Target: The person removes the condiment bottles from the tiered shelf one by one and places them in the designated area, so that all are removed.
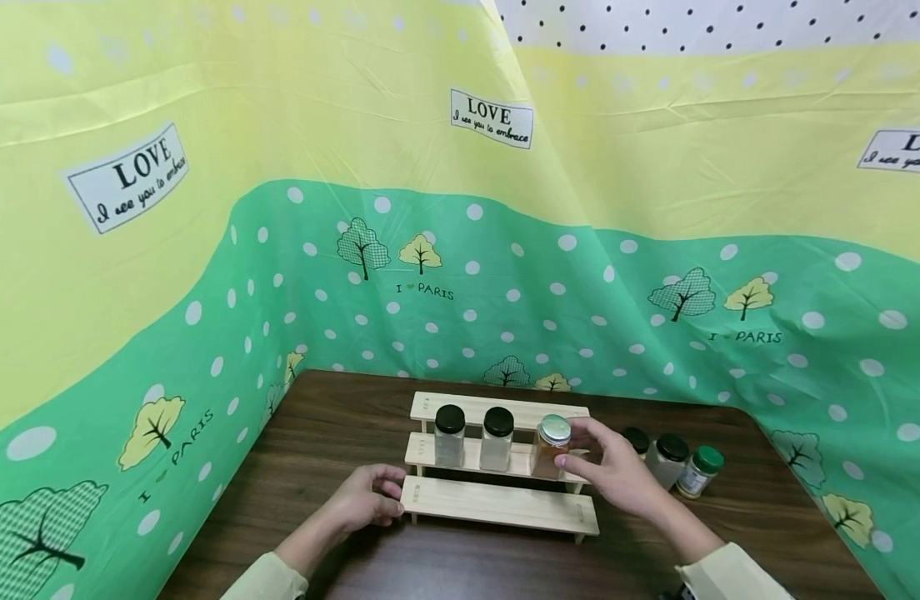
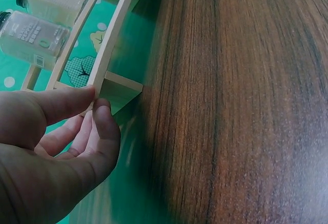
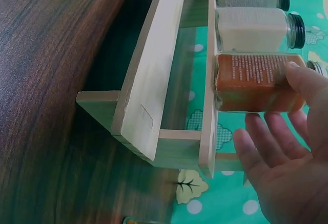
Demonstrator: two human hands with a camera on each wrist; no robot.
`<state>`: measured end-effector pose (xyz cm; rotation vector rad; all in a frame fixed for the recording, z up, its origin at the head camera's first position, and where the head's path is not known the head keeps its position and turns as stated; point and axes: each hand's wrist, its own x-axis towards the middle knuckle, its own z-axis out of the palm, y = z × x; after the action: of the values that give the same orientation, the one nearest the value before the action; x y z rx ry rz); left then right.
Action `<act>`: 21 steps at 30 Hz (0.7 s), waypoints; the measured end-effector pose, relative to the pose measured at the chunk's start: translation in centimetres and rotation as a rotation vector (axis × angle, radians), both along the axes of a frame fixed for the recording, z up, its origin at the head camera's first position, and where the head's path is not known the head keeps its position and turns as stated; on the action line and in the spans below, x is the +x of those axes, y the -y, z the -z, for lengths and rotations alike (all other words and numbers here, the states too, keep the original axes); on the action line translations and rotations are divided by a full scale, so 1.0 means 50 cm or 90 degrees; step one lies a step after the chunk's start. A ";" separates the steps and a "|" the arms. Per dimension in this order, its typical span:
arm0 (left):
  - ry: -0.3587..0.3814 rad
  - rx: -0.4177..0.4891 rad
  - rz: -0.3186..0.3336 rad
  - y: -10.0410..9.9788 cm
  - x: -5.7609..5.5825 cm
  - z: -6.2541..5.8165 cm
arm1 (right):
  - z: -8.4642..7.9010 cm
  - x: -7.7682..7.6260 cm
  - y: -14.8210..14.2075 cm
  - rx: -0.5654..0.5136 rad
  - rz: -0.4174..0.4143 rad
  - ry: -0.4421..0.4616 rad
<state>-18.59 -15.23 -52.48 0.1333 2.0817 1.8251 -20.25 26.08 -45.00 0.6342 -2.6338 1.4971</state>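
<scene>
A three-step wooden rack (image 1: 497, 502) stands on the table. My left hand (image 1: 366, 500) is at its left end, thumb and index fingertip pinching the corner of the lowest shelf (image 2: 102, 60). On the middle shelf, a glass spice jar (image 1: 546, 458) with a silver lid and orange-brown contents stands upright toward the right end. My right hand (image 1: 617, 471) holds this jar from its right side, the thumb on its front face and the fingers round the side and back. Two black-lidded glass jars, one at the left (image 1: 449, 446) and a pale-filled one (image 3: 251, 29), stand beside it.
On the table right of the rack, partly behind my right hand, are a green-lidded jar (image 1: 698, 473) and two black-lidded jars, the nearer one (image 1: 668, 460) beside it. A patterned green and yellow cloth (image 1: 430, 333) hangs around the dark wooden table (image 1: 280, 467).
</scene>
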 end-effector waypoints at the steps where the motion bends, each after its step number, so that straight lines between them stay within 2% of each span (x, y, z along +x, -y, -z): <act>1: 0.000 0.000 0.000 0.000 0.000 0.000 | 0.000 0.000 0.000 -0.002 -0.001 -0.001; 9: 0.001 -0.004 -0.001 0.000 0.000 0.000 | 0.001 -0.004 -0.002 -0.022 -0.009 -0.006; 21: -0.002 -0.009 -0.002 0.001 0.000 0.001 | -0.013 0.008 -0.013 0.003 0.051 -0.024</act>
<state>-18.60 -15.26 -52.51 0.1304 2.0971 1.8131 -19.84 26.75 -44.35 0.5450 -2.6035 1.4430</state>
